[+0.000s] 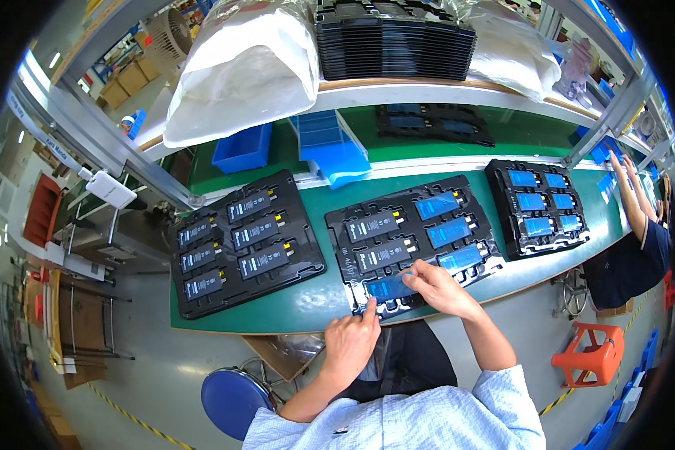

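Note:
A black plastic tray (pixel 409 229) in front of me holds flat battery packs in two columns. The right column is covered with blue film; two batteries (pixel 373 225) at the upper left are bare black with yellow tabs. At the tray's near left lies a battery under blue film (pixel 386 289). My left hand (pixel 349 343) has its index finger stretched onto that film's lower left corner, the other fingers curled loosely around nothing. My right hand (pixel 441 289) pinches with thumb and index finger at the film's right end; its fingertips partly hide the edge.
Another tray (pixel 298 251) of bare batteries lies left; a thick tray or tray stack (pixel 496 214) with blue-covered batteries stands right. Behind are a blue bin (pixel 242 148), blue film sheets (pixel 337 161), and a shelf with stacked trays (pixel 395 52). A co-worker's arms (pixel 631 195) reach in at right.

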`<control>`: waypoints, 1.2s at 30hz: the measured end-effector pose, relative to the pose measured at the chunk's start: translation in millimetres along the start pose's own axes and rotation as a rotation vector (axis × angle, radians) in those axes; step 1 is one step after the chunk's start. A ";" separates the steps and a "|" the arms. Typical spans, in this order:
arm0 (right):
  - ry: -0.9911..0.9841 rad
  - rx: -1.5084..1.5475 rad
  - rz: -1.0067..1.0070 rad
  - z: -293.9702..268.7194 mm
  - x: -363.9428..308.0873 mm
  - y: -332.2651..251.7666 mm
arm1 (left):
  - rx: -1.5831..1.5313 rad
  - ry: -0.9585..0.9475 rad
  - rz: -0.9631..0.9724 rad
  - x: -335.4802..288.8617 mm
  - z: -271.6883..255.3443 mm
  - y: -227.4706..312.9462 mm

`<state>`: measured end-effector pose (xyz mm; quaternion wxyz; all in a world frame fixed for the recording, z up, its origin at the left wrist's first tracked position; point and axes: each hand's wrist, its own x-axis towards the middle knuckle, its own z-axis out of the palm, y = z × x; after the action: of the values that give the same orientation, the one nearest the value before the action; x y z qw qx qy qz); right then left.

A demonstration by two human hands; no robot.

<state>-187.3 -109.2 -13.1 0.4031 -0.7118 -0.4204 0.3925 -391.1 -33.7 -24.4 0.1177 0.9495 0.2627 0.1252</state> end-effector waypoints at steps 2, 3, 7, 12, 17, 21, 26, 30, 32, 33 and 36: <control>0.020 0.112 0.005 -0.1 0.1 8.2 | -0.042 0.010 -0.008 -0.1 -1.2 1.0; 0.028 0.229 0.019 -1.0 0.2 7.4 | -0.057 0.015 -0.017 -1.0 -2.0 1.5; 0.066 0.489 0.055 -10.1 -3.0 6.0 | -0.104 0.029 -0.036 -4.9 -0.9 0.2; 0.106 0.400 0.102 -19.8 -4.9 17.1 | -0.148 0.067 -0.032 -6.4 -1.0 -0.8; 0.109 0.250 0.175 -11.5 -4.7 16.1 | -0.162 0.071 -0.069 -8.0 -0.1 -1.3; 0.115 0.169 0.167 -5.9 -3.2 8.2 | -0.166 0.082 -0.080 -7.7 1.3 -3.1; 0.141 0.101 0.151 -3.1 -1.4 8.1 | -0.159 0.081 -0.088 -6.4 -0.1 -3.4; 0.134 0.061 0.134 -2.4 0.2 9.1 | -0.166 0.078 -0.092 -6.1 0.2 -3.6; 0.136 0.060 0.128 -1.8 0.9 11.8 | -0.173 0.081 -0.094 -5.9 0.6 -3.5; 0.136 0.059 0.124 -1.5 1.1 12.7 | -0.178 0.085 -0.095 -6.1 0.9 -3.5; 0.143 0.060 0.109 -0.8 0.9 11.2 | -0.181 0.080 -0.103 -6.3 1.1 -3.3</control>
<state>-183.2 -112.1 -23.2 0.4312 -0.7476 -0.3391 0.3744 -397.6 -34.4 -27.5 0.1987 0.9144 0.3031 0.1802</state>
